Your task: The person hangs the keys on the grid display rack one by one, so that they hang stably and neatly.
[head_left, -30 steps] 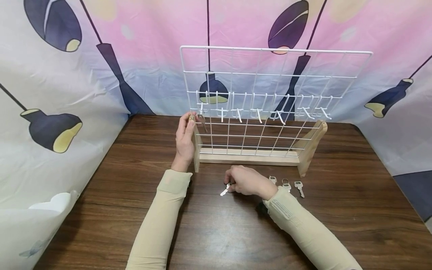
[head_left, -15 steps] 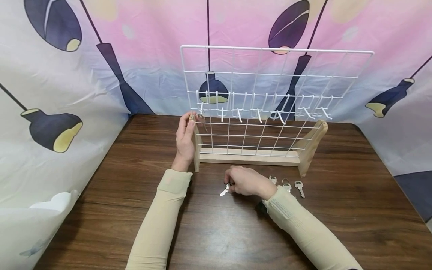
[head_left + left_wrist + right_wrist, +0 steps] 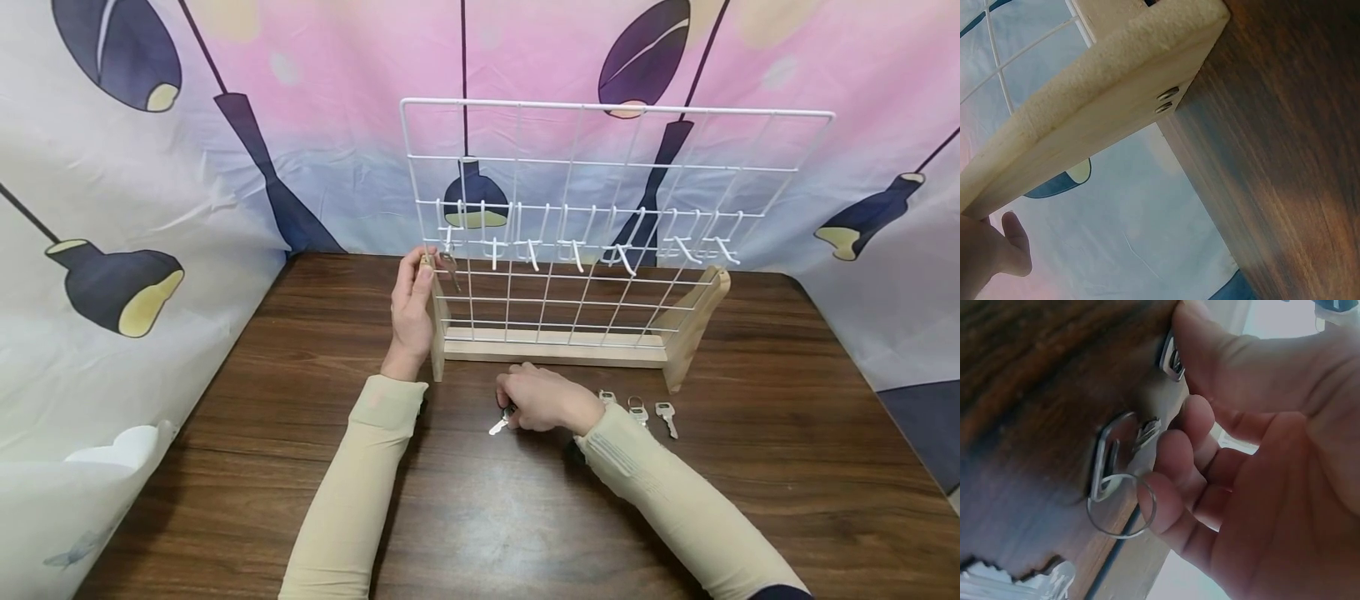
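Note:
In the head view, my left hand (image 3: 411, 312) grips the top of the left wooden upright (image 3: 437, 333) of a white wire grid rack (image 3: 540, 275). The left wrist view shows that hand at the lower left. My right hand (image 3: 543, 398) is low over the table before the rack, thumb and fingers pinching a silver key (image 3: 498, 427) whose blade sticks out leftward. Fingertips hide part of its head. In the right wrist view, a key with a ring (image 3: 1109, 459) lies close to the curled fingers. Another key (image 3: 450, 271) hangs from the leftmost hook.
Several white hooks (image 3: 576, 254) project from the grid in a row. To the right of my right hand lie keys, among them a ringed key (image 3: 637, 411) and a single key (image 3: 666, 419). A printed cloth (image 3: 337, 108) hangs behind the brown wooden table (image 3: 300, 358).
My right hand and forearm have shifted very slightly to the left, the key's blade staying nearly in place. The left hand keeps its hold on the upright.

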Demonstrator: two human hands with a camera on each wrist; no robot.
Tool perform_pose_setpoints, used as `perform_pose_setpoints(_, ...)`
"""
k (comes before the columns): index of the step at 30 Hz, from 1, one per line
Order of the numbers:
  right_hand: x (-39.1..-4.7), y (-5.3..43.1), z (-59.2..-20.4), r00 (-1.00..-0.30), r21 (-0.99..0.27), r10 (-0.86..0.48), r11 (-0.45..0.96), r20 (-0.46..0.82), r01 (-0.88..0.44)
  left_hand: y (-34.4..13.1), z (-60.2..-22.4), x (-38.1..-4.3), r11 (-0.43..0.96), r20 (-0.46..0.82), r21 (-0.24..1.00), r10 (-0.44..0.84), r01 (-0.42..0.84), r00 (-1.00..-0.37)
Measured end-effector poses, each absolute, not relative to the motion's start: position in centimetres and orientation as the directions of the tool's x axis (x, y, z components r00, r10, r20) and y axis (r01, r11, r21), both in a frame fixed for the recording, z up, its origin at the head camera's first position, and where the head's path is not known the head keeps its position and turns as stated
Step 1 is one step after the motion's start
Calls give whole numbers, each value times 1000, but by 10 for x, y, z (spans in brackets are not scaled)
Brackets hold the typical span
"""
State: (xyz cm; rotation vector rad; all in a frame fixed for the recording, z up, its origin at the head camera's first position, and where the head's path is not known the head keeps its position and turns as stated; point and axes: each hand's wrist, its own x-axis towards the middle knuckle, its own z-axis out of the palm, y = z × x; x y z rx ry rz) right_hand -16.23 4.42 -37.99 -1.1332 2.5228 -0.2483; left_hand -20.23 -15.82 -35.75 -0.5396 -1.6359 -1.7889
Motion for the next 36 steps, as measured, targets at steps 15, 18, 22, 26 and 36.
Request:
perform_pose_setpoints(15, -155, 47, -380, -600, -222, -770, 637, -216, -738, -156, -357, -201, -33, 671, 725, -190, 688, -717)
perform_pose_setpoints(18, -154, 48, -380, -601, -221, -774, 633, -201, -742, -157, -358, -202, -39, 677, 718, -191, 695, -710)
perform_pose_setpoints(22, -153, 50, -381, -601, -216, -780, 626, -175, -749, -158, -360, -204, -41, 683, 712, -189, 701, -705)
perform_pose_setpoints(26, -152, 50, -380, -599, -224, -787, 617, -151, -754, -157, -359, -203, -49, 691, 704, -187, 709, -698)
perform_pose_setpoints(36, -155, 51, -386, -591, -239, -799, 598, -109, -765, -156, -355, -199, -35, 663, 732, -193, 680, -723)
